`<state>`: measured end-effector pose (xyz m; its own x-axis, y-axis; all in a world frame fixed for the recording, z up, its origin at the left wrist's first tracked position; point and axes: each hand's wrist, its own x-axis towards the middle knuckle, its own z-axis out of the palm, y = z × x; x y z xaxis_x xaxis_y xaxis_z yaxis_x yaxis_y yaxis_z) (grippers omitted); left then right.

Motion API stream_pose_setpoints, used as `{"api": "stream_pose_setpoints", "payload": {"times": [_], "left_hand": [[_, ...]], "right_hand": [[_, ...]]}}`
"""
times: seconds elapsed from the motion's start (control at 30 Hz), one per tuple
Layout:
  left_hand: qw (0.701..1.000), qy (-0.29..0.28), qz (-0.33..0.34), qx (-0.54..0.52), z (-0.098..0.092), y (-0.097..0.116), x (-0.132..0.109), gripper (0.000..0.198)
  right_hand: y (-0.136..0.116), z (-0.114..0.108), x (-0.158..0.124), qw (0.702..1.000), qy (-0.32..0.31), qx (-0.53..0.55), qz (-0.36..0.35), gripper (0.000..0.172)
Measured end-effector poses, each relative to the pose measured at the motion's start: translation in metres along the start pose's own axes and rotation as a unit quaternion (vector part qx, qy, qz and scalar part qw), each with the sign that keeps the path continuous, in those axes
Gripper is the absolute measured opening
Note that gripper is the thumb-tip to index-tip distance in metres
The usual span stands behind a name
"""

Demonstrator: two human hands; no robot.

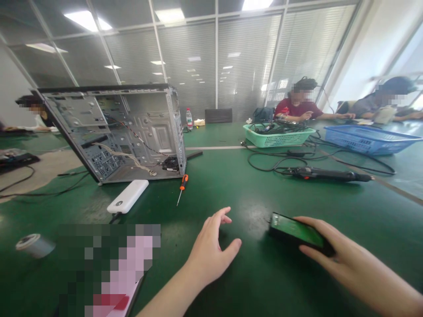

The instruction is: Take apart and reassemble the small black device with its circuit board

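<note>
My right hand is wrapped round a dark phone with a lit green screen, holding it flat just above or on the green table. My left hand hovers low over the table to the left of the phone, fingers spread and empty. Further back an open grey computer case stands tilted on the table, cables showing inside. A small orange-handled screwdriver lies in front of it, and a white power bank lies to the left of that.
A black electric screwdriver with looping cables lies at the right. Behind it stand a green basket and a blue basket. A tape roll lies near left. Other people sit at the far right and far left.
</note>
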<state>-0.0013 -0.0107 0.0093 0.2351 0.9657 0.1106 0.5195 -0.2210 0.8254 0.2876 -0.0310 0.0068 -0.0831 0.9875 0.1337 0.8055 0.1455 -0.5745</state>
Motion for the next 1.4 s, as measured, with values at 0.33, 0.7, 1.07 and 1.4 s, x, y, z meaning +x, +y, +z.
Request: {"api": "stream_pose_setpoints", "payload": {"times": [0.33, 0.7, 1.07, 1.4], "left_hand": [[0.999, 0.003, -0.006, -0.042, 0.001, -0.004, 0.006, 0.046], [0.992, 0.022, 0.010, -0.120, 0.003, -0.004, 0.005, 0.053], [1.000, 0.001, -0.005, -0.024, -0.005, 0.008, 0.002, 0.030], [0.992, -0.010, -0.028, -0.119, -0.002, -0.002, 0.006, 0.035]], "right_hand": [[-0.086, 0.055, 0.022, 0.988, -0.081, 0.089, -0.092, 0.037], [-0.066, 0.055, 0.021, 0.981, -0.008, 0.150, -0.124, 0.023], [-0.066, 0.058, 0.022, 0.961, -0.070, 0.264, -0.046, 0.033], [-0.071, 0.055, 0.024, 0.904, -0.158, 0.392, 0.060, 0.048]]}}
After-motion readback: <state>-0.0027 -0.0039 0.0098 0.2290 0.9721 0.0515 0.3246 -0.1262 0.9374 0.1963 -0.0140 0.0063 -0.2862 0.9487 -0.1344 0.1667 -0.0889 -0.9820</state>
